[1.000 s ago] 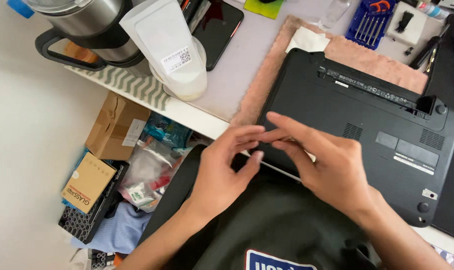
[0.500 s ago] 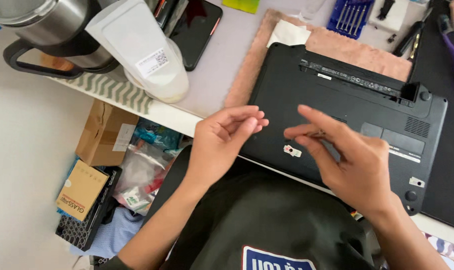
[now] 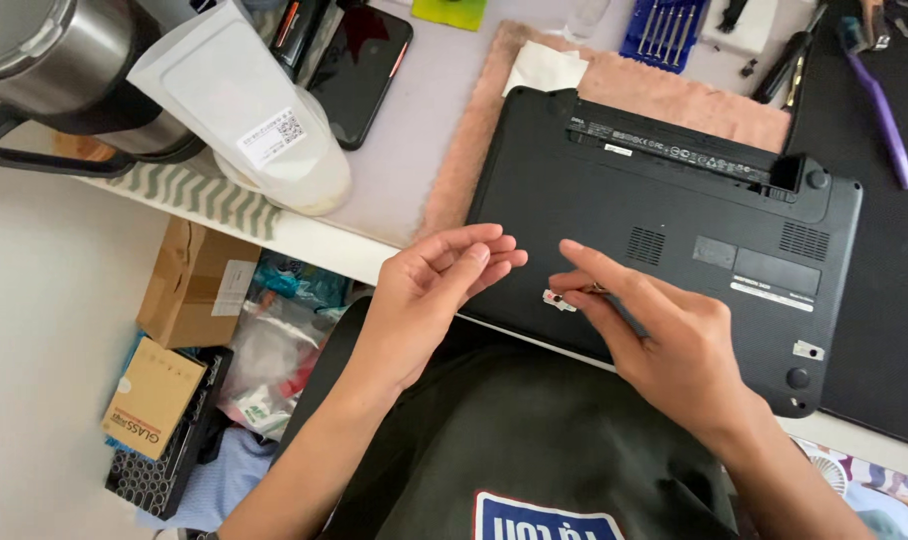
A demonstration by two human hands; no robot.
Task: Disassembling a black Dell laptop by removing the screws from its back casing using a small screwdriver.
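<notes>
A black laptop (image 3: 674, 210) lies bottom-up on a pink towel (image 3: 674, 95) at the desk's front edge. My left hand (image 3: 424, 300) hovers at the laptop's near left corner, its fingers pressed together against the thumb with nothing visible in them. My right hand (image 3: 664, 345) rests on the laptop's near edge, index finger stretched left. Its fingertips sit just above a small white tab (image 3: 557, 298) on the case. A tiny glint shows between those fingers; whether they pinch something I cannot make out.
Behind the laptop lie a blue screwdriver-bit case (image 3: 669, 30), a purple tool (image 3: 884, 110) on a black mat and a black phone (image 3: 359, 70). A white pouch (image 3: 249, 125) and a steel kettle (image 3: 64, 80) stand at the left. Boxes and bags (image 3: 189, 290) sit on the floor below.
My hands have drawn apart from the laptop's near edge: the left pulled back left, the right shifted right. The small white tab now shows on the case.
</notes>
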